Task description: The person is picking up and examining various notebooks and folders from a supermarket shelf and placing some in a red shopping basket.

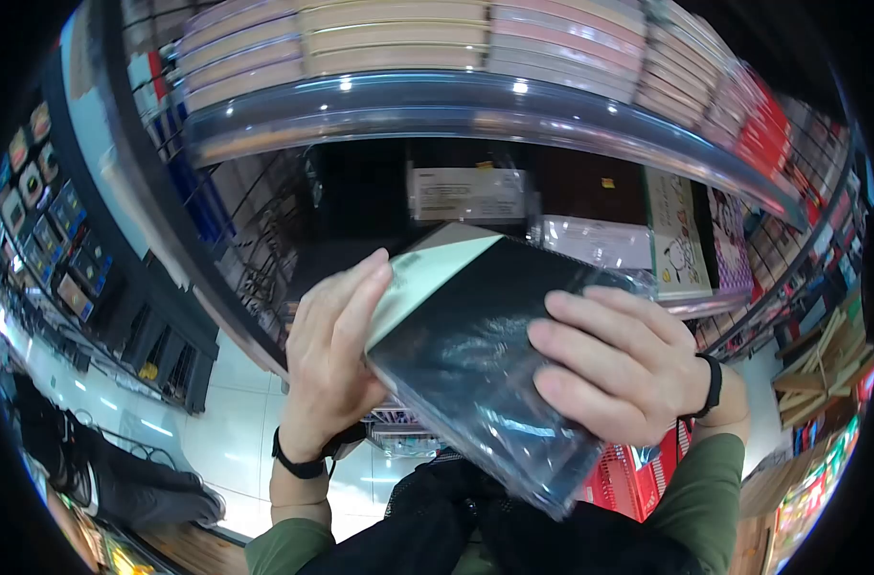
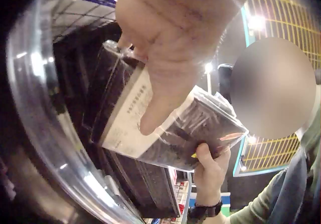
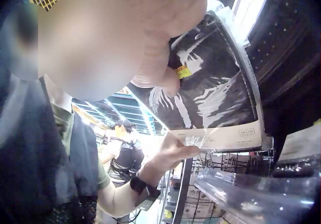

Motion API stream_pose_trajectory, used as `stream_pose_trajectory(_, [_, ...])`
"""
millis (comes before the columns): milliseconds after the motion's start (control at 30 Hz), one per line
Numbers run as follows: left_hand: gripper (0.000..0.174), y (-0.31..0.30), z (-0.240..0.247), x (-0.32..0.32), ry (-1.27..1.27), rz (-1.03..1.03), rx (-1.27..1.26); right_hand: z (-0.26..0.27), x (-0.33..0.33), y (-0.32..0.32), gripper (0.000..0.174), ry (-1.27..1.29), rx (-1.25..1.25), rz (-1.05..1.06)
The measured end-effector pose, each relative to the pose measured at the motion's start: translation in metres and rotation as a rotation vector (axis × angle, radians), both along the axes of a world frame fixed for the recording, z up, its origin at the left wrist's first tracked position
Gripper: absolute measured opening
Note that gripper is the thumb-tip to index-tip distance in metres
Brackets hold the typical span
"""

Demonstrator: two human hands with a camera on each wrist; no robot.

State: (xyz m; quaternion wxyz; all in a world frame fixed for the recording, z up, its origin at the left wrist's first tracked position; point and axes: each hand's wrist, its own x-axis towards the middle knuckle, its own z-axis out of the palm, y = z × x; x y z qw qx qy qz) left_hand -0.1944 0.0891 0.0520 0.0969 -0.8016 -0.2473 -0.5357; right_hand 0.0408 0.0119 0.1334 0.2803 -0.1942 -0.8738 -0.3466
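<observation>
A black notebook (image 1: 465,335) in clear plastic wrap, with a cream paper band (image 1: 427,278) across one end, is held tilted in front of the shelf. My left hand (image 1: 331,350) grips the banded end; in the left wrist view its thumb (image 2: 155,116) lies over the printed band. The right hand (image 1: 624,369) holds the opposite end, several fingers spread over the dark cover. Seen from the right wrist, that thumb presses the other face beside a small yellow sticker (image 3: 184,72). Both wrists carry black straps.
Behind the notebook, a lower shelf holds wrapped dark notebooks with pale bands (image 1: 467,195) and a cartoon-covered notebook (image 1: 681,230). Above runs a shiny shelf edge (image 1: 494,105) under stacked pastel books (image 1: 398,38). A red basket (image 1: 628,479) shows below my right arm. Someone's dark-clothed legs (image 1: 140,479) appear lower left.
</observation>
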Motion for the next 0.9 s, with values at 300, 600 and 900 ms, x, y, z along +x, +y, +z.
stream_pose_trajectory(300, [0.044, -0.042, 0.026, 0.076, 0.276, -0.378, -0.02, -0.004, 0.082, -0.092, 0.019, 0.042, -0.195, -0.094])
stream_pose_trajectory(600, [0.042, -0.087, -0.009, 0.212, 0.255, -0.76, -0.734, -0.051, 0.199, -0.146, 0.075, 1.017, -0.169, -0.224])
stream_pose_trajectory(900, [0.028, -0.131, -0.075, 0.351, 0.422, -0.97, -1.493, -0.153, 0.302, -0.222, 0.074, 2.023, -0.695, -0.008])
